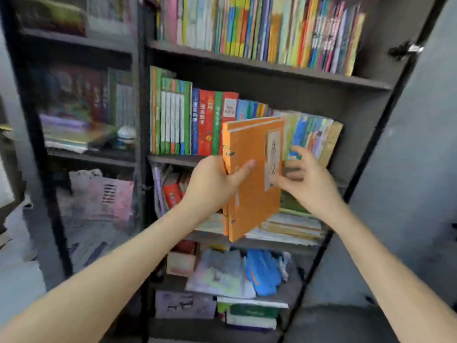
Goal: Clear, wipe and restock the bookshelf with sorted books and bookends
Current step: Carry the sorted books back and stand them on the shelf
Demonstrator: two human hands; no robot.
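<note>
Here, from the head view, the left hand [212, 181] grasps a thin pair of orange books [252, 194] by the spine edge, thumb laid across the front cover. They are held upright in front of the dark bookshelf [272, 68], level with its middle shelf. The right hand [309, 179] is released, fingers spread at the books' right edge; blur hides whether they touch. Behind stand upright books [205, 125] and leaning picture books [309, 134]. Flat stacks [291, 226] lie on the shelf below.
</note>
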